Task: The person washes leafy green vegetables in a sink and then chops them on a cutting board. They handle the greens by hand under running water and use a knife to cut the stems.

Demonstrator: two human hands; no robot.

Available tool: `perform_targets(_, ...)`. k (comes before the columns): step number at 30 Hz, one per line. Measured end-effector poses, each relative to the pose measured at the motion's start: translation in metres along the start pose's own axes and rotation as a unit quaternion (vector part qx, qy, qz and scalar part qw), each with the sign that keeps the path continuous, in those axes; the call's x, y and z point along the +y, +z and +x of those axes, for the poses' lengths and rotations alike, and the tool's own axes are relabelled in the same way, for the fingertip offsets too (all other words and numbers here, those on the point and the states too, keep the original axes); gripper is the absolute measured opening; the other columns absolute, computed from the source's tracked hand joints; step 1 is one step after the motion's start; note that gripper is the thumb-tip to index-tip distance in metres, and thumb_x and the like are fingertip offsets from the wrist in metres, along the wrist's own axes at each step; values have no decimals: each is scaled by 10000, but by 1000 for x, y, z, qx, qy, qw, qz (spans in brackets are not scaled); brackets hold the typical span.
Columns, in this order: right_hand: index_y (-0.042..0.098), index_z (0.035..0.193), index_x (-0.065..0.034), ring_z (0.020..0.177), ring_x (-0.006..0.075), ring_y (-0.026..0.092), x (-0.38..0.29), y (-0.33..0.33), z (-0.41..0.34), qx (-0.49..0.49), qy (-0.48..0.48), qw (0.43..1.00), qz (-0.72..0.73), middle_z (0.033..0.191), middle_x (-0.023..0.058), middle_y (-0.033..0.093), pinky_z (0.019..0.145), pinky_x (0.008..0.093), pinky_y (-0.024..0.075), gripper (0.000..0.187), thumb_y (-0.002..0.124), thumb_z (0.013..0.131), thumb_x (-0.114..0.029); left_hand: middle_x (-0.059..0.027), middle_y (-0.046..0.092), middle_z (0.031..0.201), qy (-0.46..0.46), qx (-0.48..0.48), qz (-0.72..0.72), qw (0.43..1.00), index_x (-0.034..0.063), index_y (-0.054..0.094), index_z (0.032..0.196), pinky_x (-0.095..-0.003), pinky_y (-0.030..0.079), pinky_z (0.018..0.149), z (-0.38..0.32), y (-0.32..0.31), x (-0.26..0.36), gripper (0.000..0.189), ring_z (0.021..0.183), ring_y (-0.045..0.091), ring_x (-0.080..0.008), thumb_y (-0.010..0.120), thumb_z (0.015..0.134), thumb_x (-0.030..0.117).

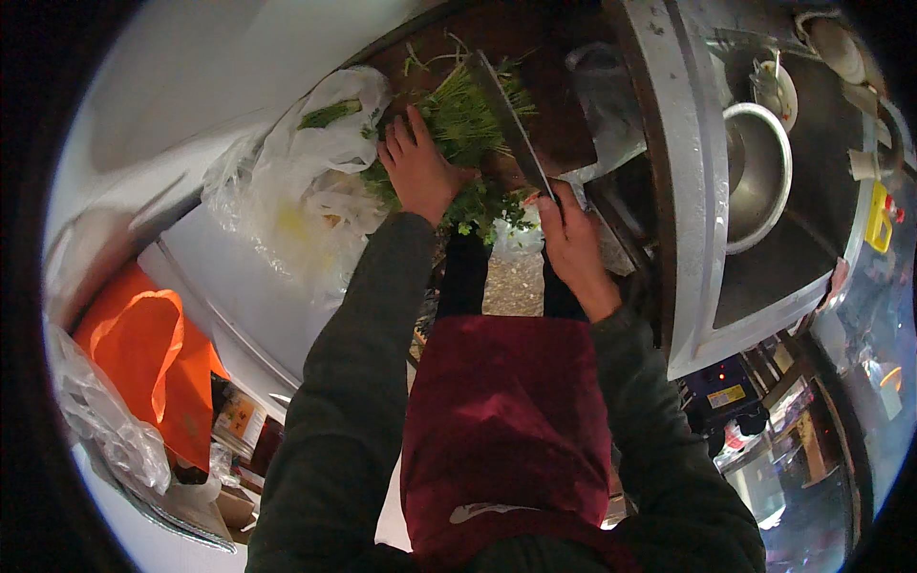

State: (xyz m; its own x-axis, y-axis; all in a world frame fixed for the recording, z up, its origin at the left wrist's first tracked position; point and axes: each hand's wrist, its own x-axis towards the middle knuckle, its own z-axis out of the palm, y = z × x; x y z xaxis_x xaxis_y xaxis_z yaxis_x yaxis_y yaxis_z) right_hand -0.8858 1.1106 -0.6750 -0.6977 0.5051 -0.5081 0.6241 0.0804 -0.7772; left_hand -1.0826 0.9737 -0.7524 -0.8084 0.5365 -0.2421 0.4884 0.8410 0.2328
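Note:
A bunch of leafy green herbs (462, 118), stems pointing away from me, lies across a dark brown board (562, 132). My left hand (419, 168) rests on the herbs' left side with its fingers spread, pressing them down. In my right hand (573, 247) is the handle of a broad-bladed kitchen knife (512, 122). Its blade slants up and left over the bunch; whether the edge touches the stems I cannot tell. Leafy tops (483, 211) hang over the board's near edge, between my hands.
White plastic bags (286, 208), one with greens inside, lie left of the board on a white surface (222, 251). A clear plastic bag (609, 93) sits to the right. Beyond it a sink (691, 215) holds a metal bowl (777, 179). An orange bag (143, 344) stands lower left.

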Motion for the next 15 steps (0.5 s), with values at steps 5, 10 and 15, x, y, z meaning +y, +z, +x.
perform_targets(5, 563, 1360, -135, 719, 428, 694, -13, 29, 19, -53, -60, 995, -62, 793, 206, 696, 608, 514, 498, 351, 570, 1089, -358, -229, 494, 1428, -41, 10, -27, 999, -43, 382, 1491, -512, 364, 1133, -25, 17, -9, 1187, 1324, 473, -406, 974, 586, 448)
perform_targets(10, 548, 1402, -135, 749, 460, 690, 0, 41, 26, -81, -108, 977, -167, 815, 229, 707, 627, 565, 506, 397, 554, 1089, -379, -179, 561, 1225, -92, -26, -50, 994, -8, 533, 1259, -500, 469, 983, -39, 31, -10, 793, 1164, 563, -388, 938, 657, 312)
perform_targets(15, 534, 1439, -133, 735, 472, 679, 10, 42, 19, -109, -45, 975, -189, 805, 238, 702, 620, 580, 494, 436, 560, 1082, -382, -194, 565, 1155, -71, -63, -126, 987, 7, 554, 1154, -500, 508, 885, -41, 42, -22, 635, 1100, 600, -401, 909, 673, 219)
